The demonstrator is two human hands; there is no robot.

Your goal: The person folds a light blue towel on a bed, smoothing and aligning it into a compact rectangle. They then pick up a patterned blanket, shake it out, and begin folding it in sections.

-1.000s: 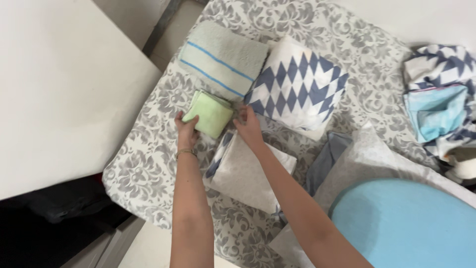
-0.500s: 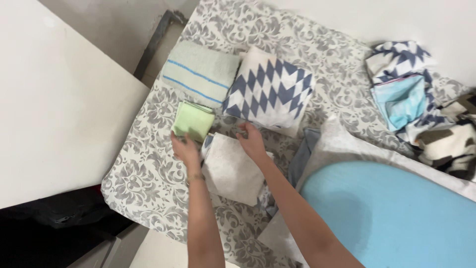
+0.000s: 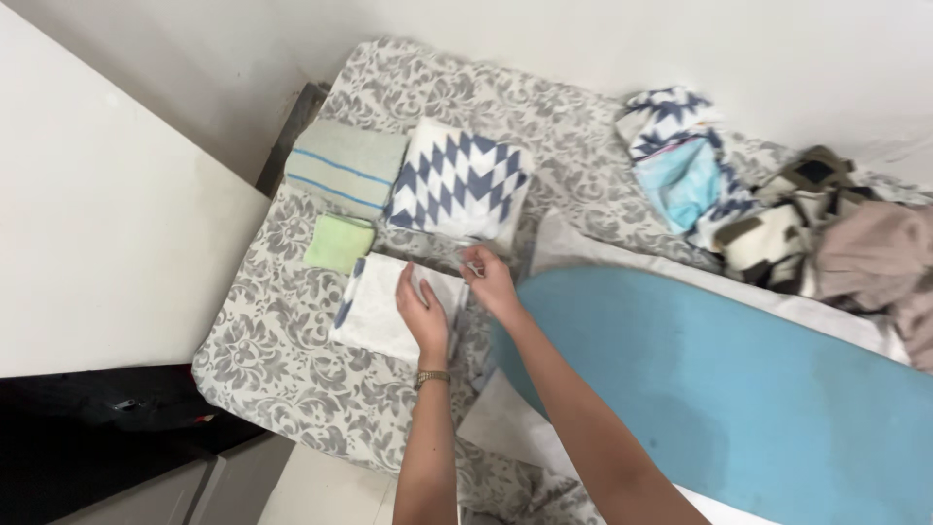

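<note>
My left hand (image 3: 424,313) lies on the right side of a folded white cloth with a blue edge (image 3: 377,309), fingers curled over its edge. Just to the right, my right hand (image 3: 492,282) pinches a corner of the same cloth. A small folded light-green cloth (image 3: 338,243) lies flat on the bedspread, left of my hands and apart from them. Behind it sit a folded pale towel with blue stripes (image 3: 346,167) and a folded blue-and-white diamond-pattern cloth (image 3: 463,185).
All of it rests on a grey floral bedspread (image 3: 282,360). A light-blue ironing board (image 3: 739,389) fills the lower right. A heap of unfolded clothes (image 3: 777,209) lies at the far right by the wall. A white surface (image 3: 87,214) borders the left.
The green cloth that both hands held has been set down on the bedspread and let go. Both hands have moved right onto the white cloth.
</note>
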